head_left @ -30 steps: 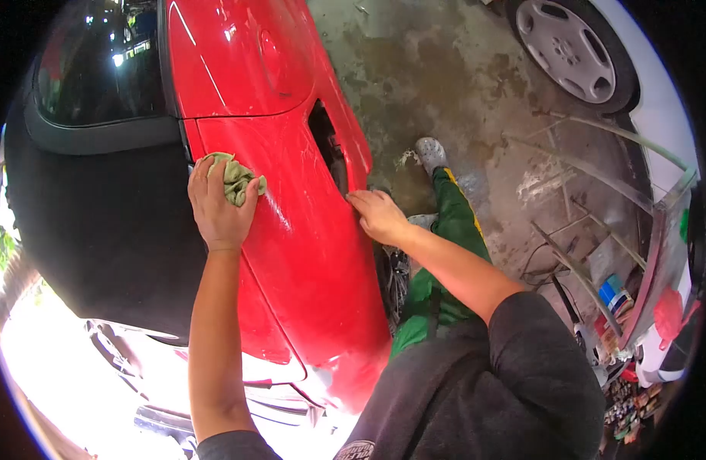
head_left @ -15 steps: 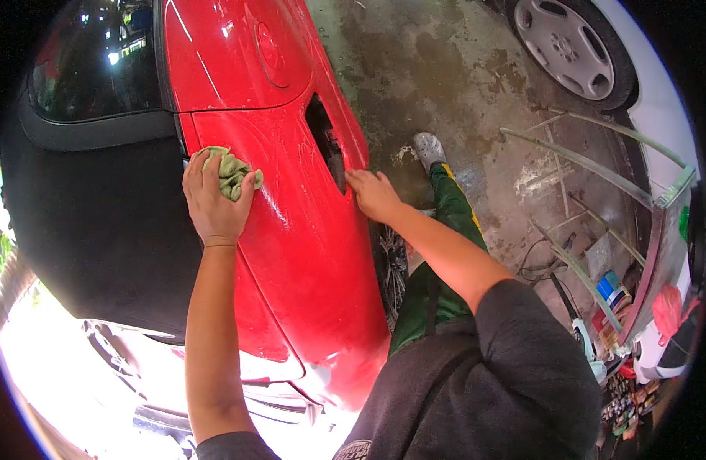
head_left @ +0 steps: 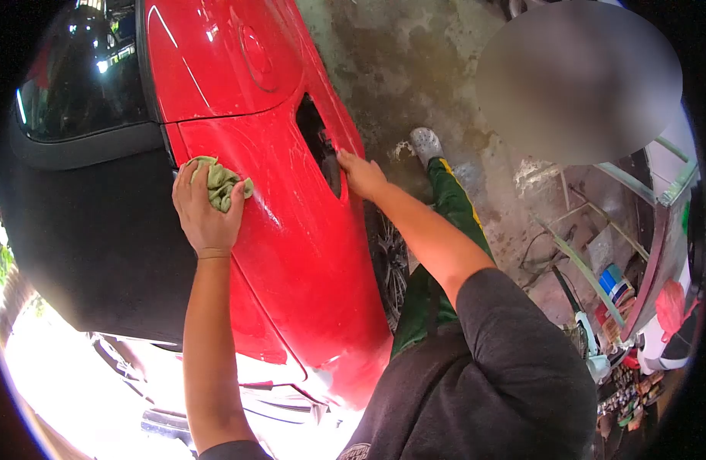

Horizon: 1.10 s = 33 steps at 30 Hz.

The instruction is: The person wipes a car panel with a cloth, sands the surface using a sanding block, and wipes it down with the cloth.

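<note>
My left hand (head_left: pixel 206 208) presses a crumpled light-green cloth (head_left: pixel 219 186) against the red car's (head_left: pixel 280 253) body panel, next to the black soft top (head_left: pixel 92 230). Its fingers are bent around the cloth. Wet-looking streaks mark the red paint near it. My right hand (head_left: pixel 362 178) rests at the outer edge of a dark elongated opening (head_left: pixel 319 146) in the car's rear corner. Nothing shows in that hand, and its fingertips touch the rim with the fingers partly extended.
A metal frame stand (head_left: pixel 625 184) is on the right, beside scattered items and a red bag (head_left: pixel 672 308). My shoe (head_left: pixel 425 144) stands on the stained concrete floor (head_left: pixel 399 69). A blurred oval (head_left: pixel 579 80) hides the upper right.
The view has shifted slightly. My left hand and cloth sit a little lower and further left in it. My right hand has moved slightly up along the opening's edge. A blurred oval now covers the upper right.
</note>
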{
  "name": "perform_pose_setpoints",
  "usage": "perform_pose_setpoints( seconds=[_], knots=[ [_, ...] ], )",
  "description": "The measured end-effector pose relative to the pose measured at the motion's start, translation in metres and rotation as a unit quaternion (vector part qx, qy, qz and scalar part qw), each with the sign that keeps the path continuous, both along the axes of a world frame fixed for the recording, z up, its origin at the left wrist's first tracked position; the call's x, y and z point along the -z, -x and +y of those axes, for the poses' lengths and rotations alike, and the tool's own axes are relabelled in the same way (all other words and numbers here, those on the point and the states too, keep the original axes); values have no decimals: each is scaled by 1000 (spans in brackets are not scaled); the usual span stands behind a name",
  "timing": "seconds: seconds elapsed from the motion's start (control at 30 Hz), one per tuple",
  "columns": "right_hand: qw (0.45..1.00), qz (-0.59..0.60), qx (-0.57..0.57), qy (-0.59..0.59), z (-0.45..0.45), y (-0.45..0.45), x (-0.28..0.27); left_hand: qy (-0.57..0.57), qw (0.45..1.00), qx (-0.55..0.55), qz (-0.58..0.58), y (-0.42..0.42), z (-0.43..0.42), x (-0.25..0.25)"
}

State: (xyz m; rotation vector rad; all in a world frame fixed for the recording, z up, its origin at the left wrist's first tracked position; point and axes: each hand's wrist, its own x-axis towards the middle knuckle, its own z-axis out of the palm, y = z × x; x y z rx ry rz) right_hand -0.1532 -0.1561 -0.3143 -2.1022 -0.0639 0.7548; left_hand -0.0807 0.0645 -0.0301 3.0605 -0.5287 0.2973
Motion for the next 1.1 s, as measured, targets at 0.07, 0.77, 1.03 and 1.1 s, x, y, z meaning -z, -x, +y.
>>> perform_pose_setpoints(
  seconds=[0.07, 0.77, 1.03, 1.1],
  knots=[
    [1000, 16, -8, 1, 0, -11, 4, 0, 1000, -1, 3, 3, 2, 0],
    [994, -90, -59, 8, 6, -47, 46, -15, 998, -25, 51, -6, 4, -3],
    [978, -200, -56, -27, 11, -146, 69, -28, 997, -39, 66, -8, 7, 1],
    [974, -216, -43, -48, 19, -167, 80, -24, 996, -47, 65, -7, 10, 5]
  ],
)
